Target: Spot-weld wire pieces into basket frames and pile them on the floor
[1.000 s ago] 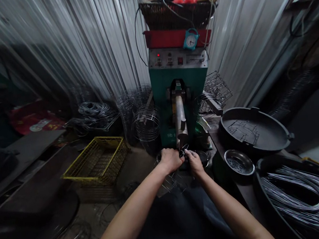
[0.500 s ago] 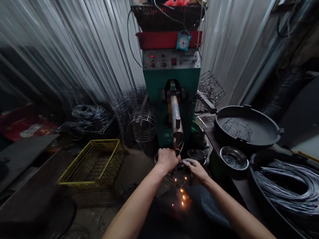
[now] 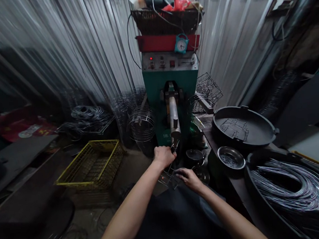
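A thin wire frame hangs in front of the green spot-welding machine, under the tip of its metal arm. My left hand is closed on the upper part of this wire frame, right beside the arm's end. Lower and to the right, my right hand has its fingers bent together at the frame's right side. Its fingertips look dark, and what they pinch is too small and dim to make out. One faint spark glows by the frame.
A yellow wire crate stands on the left. To the right are a black round pan with wire pieces, a metal bowl of small rods, and a large tub of wire hoops. Wire baskets flank the machine.
The bright sparks below my hands have nearly gone, as has the red glow at the arm's tip. My right hand has moved down and slightly left; my left stays near the tip.
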Demonstrator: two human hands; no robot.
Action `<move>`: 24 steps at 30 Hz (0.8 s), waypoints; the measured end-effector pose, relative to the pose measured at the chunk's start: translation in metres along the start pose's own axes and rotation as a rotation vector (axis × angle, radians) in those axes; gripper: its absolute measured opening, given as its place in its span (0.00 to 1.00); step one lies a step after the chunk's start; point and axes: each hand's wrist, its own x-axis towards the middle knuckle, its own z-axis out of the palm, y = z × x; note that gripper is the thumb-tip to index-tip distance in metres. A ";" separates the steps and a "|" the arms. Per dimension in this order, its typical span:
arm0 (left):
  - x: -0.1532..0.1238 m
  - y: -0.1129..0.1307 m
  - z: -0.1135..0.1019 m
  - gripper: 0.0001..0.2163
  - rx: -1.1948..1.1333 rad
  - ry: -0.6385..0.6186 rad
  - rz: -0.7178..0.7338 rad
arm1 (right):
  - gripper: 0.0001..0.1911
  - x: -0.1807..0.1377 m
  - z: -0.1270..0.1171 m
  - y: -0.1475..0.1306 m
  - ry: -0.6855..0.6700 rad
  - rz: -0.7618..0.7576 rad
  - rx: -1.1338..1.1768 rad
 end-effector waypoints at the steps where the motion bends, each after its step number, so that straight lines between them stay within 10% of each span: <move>1: 0.000 0.000 0.000 0.20 -0.003 0.001 -0.001 | 0.14 0.000 0.000 0.001 -0.003 -0.004 -0.002; 24: 0.008 -0.010 -0.010 0.21 -0.030 -0.050 0.032 | 0.12 0.009 0.012 -0.008 -0.037 -0.035 0.028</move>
